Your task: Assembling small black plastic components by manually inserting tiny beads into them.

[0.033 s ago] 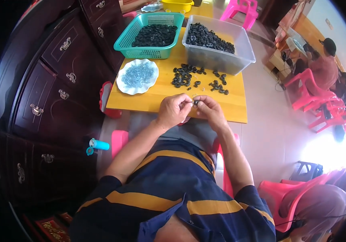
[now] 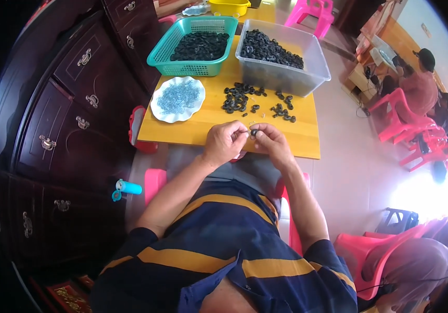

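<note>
Nothing seems to have moved since the earlier frame: two hands meet over a little black piece (image 2: 254,132).
The right hand (image 2: 272,142) pinches it between thumb and finger, by the near edge of the yellow table (image 2: 182,133); the left hand (image 2: 225,142) has its fingertips close together just beside it, but I can't tell what they hold. More black pieces (image 2: 236,99) lie past the hands, and a white wavy plate (image 2: 155,108) sits to the left.

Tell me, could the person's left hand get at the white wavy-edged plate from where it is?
Probably yes: nothing visible blocks the way from the left hand to the wavy-edged plate, though that hand is busy beside a small black piece held by the right hand.
</note>
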Demonstrator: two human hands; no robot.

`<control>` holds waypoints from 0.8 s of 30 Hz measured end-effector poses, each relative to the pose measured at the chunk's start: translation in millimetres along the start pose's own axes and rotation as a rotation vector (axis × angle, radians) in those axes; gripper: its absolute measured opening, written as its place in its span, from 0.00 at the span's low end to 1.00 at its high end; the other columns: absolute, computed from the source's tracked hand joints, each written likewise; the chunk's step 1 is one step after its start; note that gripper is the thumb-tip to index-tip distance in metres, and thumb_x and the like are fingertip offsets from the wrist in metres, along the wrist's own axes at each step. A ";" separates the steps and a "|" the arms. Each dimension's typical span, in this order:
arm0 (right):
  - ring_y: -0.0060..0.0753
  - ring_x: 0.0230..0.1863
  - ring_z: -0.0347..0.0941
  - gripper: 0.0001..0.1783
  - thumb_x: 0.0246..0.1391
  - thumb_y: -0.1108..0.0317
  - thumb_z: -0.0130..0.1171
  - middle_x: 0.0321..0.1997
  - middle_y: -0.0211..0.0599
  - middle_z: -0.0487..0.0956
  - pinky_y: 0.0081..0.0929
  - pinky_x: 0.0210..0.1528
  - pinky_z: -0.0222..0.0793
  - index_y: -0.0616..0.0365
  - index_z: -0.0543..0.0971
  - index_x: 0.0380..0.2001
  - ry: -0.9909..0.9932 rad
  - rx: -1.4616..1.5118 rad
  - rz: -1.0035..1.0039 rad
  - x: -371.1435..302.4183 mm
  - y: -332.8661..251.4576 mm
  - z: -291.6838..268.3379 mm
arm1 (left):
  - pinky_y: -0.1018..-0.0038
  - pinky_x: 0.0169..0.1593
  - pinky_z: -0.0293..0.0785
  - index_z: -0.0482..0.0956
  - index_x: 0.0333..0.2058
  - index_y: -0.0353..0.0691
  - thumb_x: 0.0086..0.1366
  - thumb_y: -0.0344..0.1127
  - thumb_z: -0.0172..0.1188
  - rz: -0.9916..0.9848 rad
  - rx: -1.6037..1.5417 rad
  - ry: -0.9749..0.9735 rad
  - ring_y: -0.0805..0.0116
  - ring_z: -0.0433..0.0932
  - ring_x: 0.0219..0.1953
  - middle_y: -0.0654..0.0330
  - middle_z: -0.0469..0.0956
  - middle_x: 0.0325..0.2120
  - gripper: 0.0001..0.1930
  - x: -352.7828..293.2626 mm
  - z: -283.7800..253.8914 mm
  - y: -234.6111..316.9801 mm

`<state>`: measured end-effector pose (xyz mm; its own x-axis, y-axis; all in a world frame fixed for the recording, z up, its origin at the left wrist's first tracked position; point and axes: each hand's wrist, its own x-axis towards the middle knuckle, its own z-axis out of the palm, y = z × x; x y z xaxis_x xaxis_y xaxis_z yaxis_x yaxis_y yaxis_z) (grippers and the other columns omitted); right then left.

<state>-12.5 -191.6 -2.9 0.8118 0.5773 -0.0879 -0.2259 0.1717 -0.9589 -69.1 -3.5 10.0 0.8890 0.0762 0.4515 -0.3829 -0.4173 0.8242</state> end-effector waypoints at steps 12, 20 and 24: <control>0.21 0.42 0.77 0.11 0.70 0.69 0.53 0.41 0.28 0.78 0.21 0.47 0.78 0.60 0.75 0.52 -0.102 0.021 -0.054 3.2 9.8 0.4 | 0.73 0.27 0.76 0.80 0.31 0.34 0.61 0.27 0.64 -0.067 -0.084 -0.035 0.70 0.82 0.22 0.57 0.82 0.22 0.03 -6.2 2.2 2.1; 0.20 0.39 0.76 0.09 0.71 0.69 0.52 0.40 0.29 0.79 0.20 0.44 0.75 0.60 0.75 0.50 -0.047 0.013 -0.088 3.7 10.4 -1.9 | 0.78 0.26 0.74 0.79 0.32 0.32 0.63 0.23 0.63 0.018 0.050 -0.031 0.80 0.80 0.22 0.61 0.82 0.22 0.02 -7.4 -0.7 5.0; 0.16 0.33 0.70 0.11 0.70 0.66 0.54 0.34 0.26 0.78 0.17 0.39 0.69 0.58 0.78 0.50 0.080 -0.045 -0.149 1.7 7.5 -4.5 | 0.78 0.28 0.74 0.80 0.33 0.31 0.64 0.24 0.64 -0.022 0.045 -0.044 0.80 0.80 0.23 0.61 0.82 0.22 0.02 -6.8 -2.3 5.8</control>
<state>-10.4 -193.0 -11.5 0.8750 0.4827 0.0370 -0.0768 0.2138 -0.9739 -78.0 -4.3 12.6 0.9077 0.0468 0.4169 -0.3518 -0.4567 0.8171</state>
